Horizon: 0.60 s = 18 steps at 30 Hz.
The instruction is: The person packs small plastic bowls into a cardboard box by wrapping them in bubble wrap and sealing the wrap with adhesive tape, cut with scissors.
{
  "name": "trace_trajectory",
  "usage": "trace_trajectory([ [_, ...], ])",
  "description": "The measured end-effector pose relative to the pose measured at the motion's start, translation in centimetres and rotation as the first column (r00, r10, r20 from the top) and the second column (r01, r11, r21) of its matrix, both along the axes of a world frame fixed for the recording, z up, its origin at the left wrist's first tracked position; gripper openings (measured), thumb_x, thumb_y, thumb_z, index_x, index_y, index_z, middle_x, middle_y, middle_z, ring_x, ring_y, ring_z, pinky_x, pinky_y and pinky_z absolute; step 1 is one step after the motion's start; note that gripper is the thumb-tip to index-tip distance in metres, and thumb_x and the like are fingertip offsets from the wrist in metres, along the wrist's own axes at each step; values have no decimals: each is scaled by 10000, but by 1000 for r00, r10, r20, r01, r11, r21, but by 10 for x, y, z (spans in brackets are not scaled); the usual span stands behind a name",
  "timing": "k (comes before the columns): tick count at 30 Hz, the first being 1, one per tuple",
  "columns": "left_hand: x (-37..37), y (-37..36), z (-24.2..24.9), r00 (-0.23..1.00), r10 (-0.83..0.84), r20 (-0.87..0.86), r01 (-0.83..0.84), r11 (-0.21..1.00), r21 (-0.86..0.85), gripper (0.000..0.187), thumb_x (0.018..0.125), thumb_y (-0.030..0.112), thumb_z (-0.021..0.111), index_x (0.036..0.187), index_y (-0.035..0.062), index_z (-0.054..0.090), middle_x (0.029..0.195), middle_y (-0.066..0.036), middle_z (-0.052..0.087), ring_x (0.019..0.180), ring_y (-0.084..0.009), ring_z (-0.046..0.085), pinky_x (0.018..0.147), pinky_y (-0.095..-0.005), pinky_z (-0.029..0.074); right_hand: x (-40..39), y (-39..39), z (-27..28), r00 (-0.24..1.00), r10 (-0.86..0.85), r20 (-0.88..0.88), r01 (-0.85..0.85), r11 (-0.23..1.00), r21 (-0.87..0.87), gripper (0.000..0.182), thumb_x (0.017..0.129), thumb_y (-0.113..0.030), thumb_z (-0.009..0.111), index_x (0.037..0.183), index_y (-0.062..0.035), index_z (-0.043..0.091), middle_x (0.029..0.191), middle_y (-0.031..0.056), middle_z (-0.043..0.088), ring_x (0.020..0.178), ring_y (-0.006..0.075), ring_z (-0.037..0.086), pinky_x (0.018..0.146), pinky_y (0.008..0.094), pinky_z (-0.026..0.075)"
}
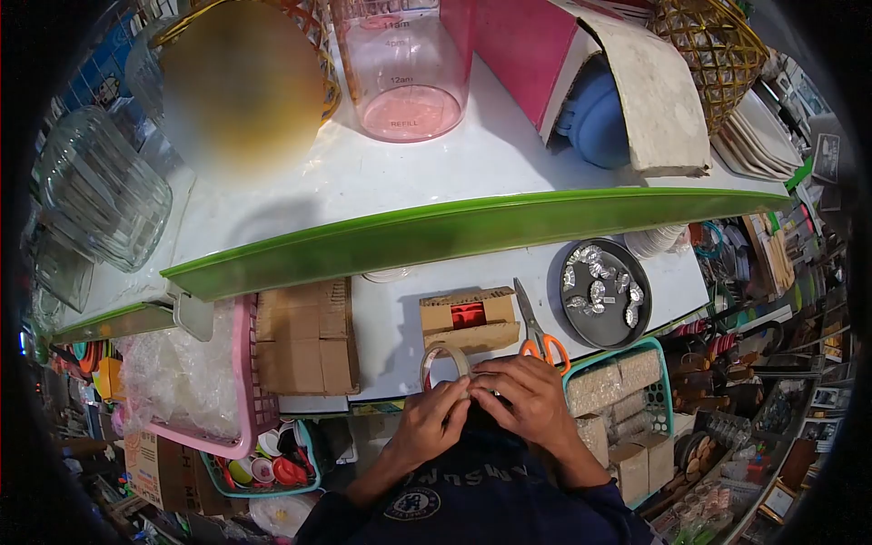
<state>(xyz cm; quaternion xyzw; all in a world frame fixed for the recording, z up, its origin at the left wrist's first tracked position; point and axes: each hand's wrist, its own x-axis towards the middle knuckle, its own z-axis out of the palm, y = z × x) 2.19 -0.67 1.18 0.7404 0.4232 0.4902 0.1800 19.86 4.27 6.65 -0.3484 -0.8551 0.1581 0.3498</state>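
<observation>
My left hand point(431, 420) is closed around the near edge of a roll of tape point(427, 359), which stands on its side with its ring facing me. Fingertips of my right hand point(527, 397) are pinched together against those of the left, beside the roll; whatever they grip is hidden. Just beyond the hands lies a small open cardboard box point(495, 336) with something red point(468, 314) inside. Scissors point(534, 327) with orange handles rest right of the box, their handles close to my right hand. A dark round pan point(581, 329) holds several foil-wrapped pieces point(597, 292).
A shelf with a green edge strip point(454, 227) crosses above the work surface, carrying a clear pink bottle point(409, 73) and a glass jar point(104, 191). Left are a brown carton point(304, 336) and pink basket point(243, 363); right, a teal basket point(668, 400) of wrapped blocks.
</observation>
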Motion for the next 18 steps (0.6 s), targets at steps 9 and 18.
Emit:
trace_trajectory([
  [9,2,7,-1,999,-31,19,31,999,18,451,818,-27,661,1251,-25,536,859,-139,644,684,-267,649,567,-361,522,1,1,1,999,-34,10,34,999,-16,166,754,-110,762,881,-57,670,959,54,674,812,212,662,677,323,537],
  [18,1,5,-1,999,-45,-12,46,998,48,473,802,-33,663,1257,-5,536,825,-112,628,626,-246,616,526,-353,504,-5,3,6,991,30,128,-35,999,41,174,799,-92,682,920,-22,578,989,82,609,898,245,626,762,356,514],
])
